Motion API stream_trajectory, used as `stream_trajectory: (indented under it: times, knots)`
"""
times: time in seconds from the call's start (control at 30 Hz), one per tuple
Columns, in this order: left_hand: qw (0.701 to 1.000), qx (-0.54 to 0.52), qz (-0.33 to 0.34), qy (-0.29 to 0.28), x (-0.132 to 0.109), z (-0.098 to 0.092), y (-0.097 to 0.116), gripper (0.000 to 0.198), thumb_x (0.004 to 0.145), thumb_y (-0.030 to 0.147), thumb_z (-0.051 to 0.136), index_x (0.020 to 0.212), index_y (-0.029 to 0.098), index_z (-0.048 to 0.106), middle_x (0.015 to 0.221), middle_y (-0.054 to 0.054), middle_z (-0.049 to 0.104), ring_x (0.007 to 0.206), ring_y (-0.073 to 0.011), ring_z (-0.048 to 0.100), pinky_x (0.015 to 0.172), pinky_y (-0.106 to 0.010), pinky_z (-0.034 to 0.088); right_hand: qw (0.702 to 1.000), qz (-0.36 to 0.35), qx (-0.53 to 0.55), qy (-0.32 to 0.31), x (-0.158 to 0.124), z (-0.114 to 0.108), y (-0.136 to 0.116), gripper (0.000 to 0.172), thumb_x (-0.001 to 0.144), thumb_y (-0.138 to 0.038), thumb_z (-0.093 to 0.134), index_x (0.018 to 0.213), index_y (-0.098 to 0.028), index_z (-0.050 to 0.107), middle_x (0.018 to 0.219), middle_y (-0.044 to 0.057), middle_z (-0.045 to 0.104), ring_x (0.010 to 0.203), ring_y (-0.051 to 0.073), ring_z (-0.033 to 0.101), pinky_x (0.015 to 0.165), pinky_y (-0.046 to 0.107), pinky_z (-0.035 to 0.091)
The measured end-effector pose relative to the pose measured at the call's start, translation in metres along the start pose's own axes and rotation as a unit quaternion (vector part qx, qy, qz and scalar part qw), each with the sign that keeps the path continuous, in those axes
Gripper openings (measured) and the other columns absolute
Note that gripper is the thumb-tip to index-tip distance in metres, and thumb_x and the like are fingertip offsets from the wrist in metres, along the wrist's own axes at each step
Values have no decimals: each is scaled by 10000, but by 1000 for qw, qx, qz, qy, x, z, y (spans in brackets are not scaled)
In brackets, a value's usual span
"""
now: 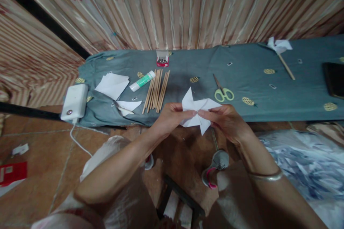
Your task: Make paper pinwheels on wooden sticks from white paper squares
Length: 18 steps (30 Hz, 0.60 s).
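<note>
A white paper pinwheel [191,105] with pointed blades is held out over the front edge of the cloth-covered table [182,78]. My left hand [173,116] grips its left side, thumb pressed close to the centre. From the other side my right hand [225,120] pinches it, that thumb also near the middle. The fingers behind the paper are mostly hidden. Beyond my right hand lie scissors [223,93] with light green handles. To the left is a bundle of thin wooden sticks [157,91], and beside it a green and white glue stick [142,81].
White paper sheets [112,85] and cut paper pieces [127,106] lie at left, near a white power bank [74,102] with a cable. A small red box [162,60] stands open behind. At right are a pinwheel on a stick [281,48] and a dark phone-like object [334,78].
</note>
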<state>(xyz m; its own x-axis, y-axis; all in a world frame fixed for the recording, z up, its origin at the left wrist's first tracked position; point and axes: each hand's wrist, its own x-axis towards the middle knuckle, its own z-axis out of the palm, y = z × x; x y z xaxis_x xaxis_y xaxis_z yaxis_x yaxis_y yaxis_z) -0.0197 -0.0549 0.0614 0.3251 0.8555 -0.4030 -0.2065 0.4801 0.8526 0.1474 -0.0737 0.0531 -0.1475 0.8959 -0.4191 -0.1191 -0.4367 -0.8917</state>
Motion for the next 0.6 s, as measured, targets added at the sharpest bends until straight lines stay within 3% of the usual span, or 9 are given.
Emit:
stream_trajectory:
  times: [0.6]
  knots:
    - [1000, 5, 4, 15, 0, 1, 0, 276, 481, 296, 847, 679, 131, 746, 646, -29, 708, 556, -122, 583, 572, -239, 432, 998, -29, -21, 51, -1, 7, 0, 323, 533, -466, 820, 569, -169, 697, 550, 3, 617, 472, 83, 440, 415, 217, 308]
